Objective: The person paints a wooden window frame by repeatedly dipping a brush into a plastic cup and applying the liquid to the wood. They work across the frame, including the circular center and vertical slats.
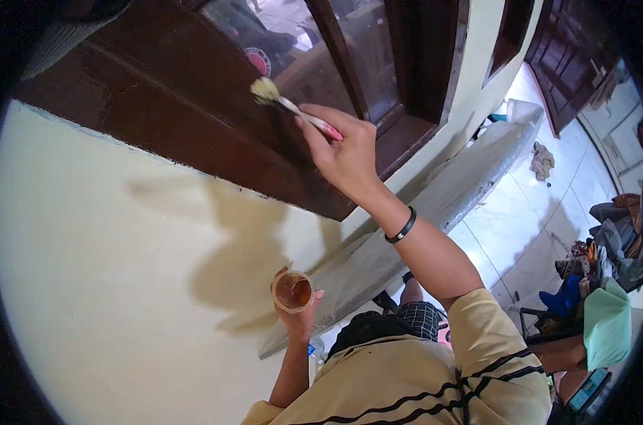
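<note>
In the head view, my right hand is closed around the white and pink handle of a paintbrush. The pale bristles point up and left, close over the dark brown wooden window frame. Behind the brush, the glass pane carries a round red sticker. Lower down, in front of the cream wall, my left hand grips a clear cup from below, with brown liquid inside it.
A long, plastic-covered slab-like object runs along the foot of the wall. Crumpled cloth lies on the white tiled floor. At the right are piled clothes and a mint-green cloth. A brown door stands farther back.
</note>
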{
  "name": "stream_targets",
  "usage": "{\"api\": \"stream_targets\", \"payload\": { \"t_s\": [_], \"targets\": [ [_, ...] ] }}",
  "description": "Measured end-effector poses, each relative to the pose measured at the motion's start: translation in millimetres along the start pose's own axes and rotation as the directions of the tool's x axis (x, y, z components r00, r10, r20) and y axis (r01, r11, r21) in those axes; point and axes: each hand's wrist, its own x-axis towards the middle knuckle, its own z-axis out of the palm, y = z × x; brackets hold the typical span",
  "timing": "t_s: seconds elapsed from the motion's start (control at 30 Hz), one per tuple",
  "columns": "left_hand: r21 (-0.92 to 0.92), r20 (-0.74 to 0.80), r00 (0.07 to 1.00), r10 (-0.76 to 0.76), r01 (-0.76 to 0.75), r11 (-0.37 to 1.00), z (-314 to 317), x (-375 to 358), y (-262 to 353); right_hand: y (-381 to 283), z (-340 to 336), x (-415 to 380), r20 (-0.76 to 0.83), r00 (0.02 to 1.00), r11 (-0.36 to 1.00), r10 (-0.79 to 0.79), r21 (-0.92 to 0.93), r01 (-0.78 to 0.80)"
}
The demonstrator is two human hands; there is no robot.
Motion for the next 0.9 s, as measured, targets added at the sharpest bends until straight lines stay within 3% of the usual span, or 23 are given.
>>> {"api": "stream_targets", "payload": {
  "t_s": [0.17, 0.27, 0.47, 0.57, 0.7, 0.77, 0.83, 0.9],
  "targets": [
    [-0.062, -0.023, 1.0, 0.015, -0.016, 0.998, 2.7, 0.0, 5.5, -2.1, -14.7, -9.7, 0.144, 0.981, 0.97, 0.131, -0.224, -0.097],
    [-0.087, -0.035, 0.999, -0.022, 0.019, 0.996, 1.6, 0.9, 4.4, -22.6, -0.3, 18.8, 0.105, 0.994, 0.987, -0.015, -0.16, 0.031],
    [-0.202, -0.013, 0.999, -0.029, 0.026, 0.979, 1.1, -2.2, 14.8, -55.4, 21.0, 62.0, -0.2, 0.961, 0.948, -0.191, 0.216, 0.233],
    [-0.228, -0.013, 1.0, -0.02, 0.016, 0.973, -2.4, -4.1, 12.5, -18.9, 16.3, 24.0, -0.114, 0.982, 0.978, -0.151, 0.13, 0.165],
    [-0.218, 0.01, 0.999, -0.04, 0.041, 0.975, -2.4, -8.1, 21.8, 30.3, -12.8, -62.8, 0.052, 0.981, 0.982, 0.188, -0.024, -0.187],
    [-0.204, 0.047, 0.997, -0.056, 0.065, 0.977, 1.0, -10.6, 23.9, 48.5, -34.1, -103.0, 0.086, 0.942, 0.925, 0.323, -0.239, -0.295],
    [-0.179, 0.072, 0.997, -0.025, 0.038, 0.983, 6.9, -7.0, 24.7, 33.8, -59.5, -125.2, 0.03, 0.902, 0.882, 0.432, -0.225, -0.415],
    [-0.146, 0.075, 0.997, 0.03, -0.019, 0.989, 16.9, -6.0, 15.8, 21.6, -83.1, -135.0, -0.002, 0.896, 0.881, 0.445, -0.179, -0.438]
  ]
}}
